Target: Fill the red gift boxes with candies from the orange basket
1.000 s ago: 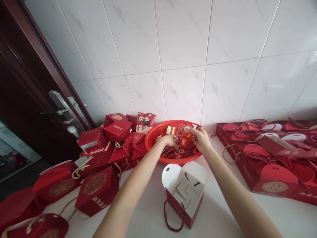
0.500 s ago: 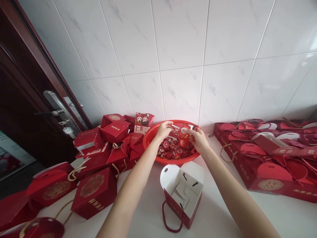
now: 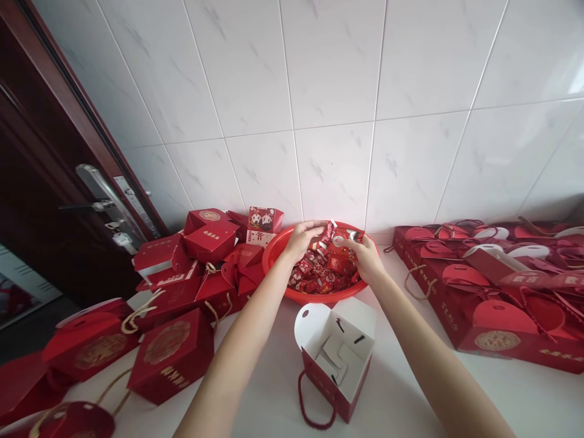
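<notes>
Over the red plastic basket, my left hand pinches a shiny red wrapped candy between thumb and fingers. On the basket's right side my right hand is closed on a red candy packet with a pale round print. Below both hands, many red wrapped candies fill the basket. In front of it stands a red gift box with its white flaps up, its white inside showing and a dark red cord handle hanging at its left.
Red gift boxes with rope handles are piled on the left of the white table. Rows of closed red boxes stand on the right. A tiled wall rises behind, and a dark door is at the left.
My left hand has moved slightly right and has lifted a red wrapped candy from the pile. My right hand stays at nearly the same place with its packet.
</notes>
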{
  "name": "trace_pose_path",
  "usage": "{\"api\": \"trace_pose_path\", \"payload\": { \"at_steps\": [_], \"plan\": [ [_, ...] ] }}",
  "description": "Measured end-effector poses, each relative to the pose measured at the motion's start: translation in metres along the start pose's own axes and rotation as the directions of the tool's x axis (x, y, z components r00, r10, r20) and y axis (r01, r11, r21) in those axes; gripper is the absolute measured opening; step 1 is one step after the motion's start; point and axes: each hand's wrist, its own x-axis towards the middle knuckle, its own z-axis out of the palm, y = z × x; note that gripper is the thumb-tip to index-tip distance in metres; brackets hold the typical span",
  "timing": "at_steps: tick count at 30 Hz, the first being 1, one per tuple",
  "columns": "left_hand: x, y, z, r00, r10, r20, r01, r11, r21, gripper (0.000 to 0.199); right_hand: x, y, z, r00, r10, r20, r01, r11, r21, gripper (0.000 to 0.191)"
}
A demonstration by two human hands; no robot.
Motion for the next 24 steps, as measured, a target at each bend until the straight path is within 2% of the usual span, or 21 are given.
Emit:
{"api": "trace_pose_path", "payload": {
  "at_steps": [7, 9, 13, 16, 19, 24],
  "plan": [
    [-0.0078, 0.0035, 0.0052, 0.988, -0.098, 0.12, 0.094, 0.995, 0.039, 0.038, -0.0007, -0.0012, -0.001, 1.0, -0.007, 0.011, 0.007, 1.0, -0.004, 0.035],
    [-0.0071, 0.0023, 0.0047, 0.992, -0.087, 0.094, 0.081, 0.995, 0.065, 0.038, -0.0009, -0.0012, -0.0009, 1.0, -0.001, 0.006, 0.001, 1.0, -0.003, 0.035],
    [-0.0019, -0.0018, 0.0011, 1.0, 0.01, -0.001, -0.01, 0.996, 0.093, 0.046, -0.0008, -0.0021, -0.0002, 1.0, 0.006, 0.012, -0.006, 1.0, 0.015, 0.033],
    [-0.0002, -0.0024, -0.0003, 0.997, 0.064, -0.033, -0.06, 0.993, 0.104, 0.039, 0.001, -0.0036, -0.0014, 1.0, 0.013, 0.004, -0.013, 0.999, 0.052, 0.033],
    [-0.0023, -0.001, 0.001, 0.997, 0.074, -0.039, -0.069, 0.992, 0.109, 0.033, 0.0026, -0.0053, -0.0037, 0.999, 0.041, 0.02, -0.043, 0.996, 0.081, 0.035],
    [-0.0062, 0.0002, 0.0036, 0.998, 0.043, -0.056, -0.034, 0.989, 0.144, 0.034, 0.0, -0.0059, -0.0032, 0.986, 0.125, 0.108, -0.131, 0.99, 0.045, 0.036]
  ]
}}
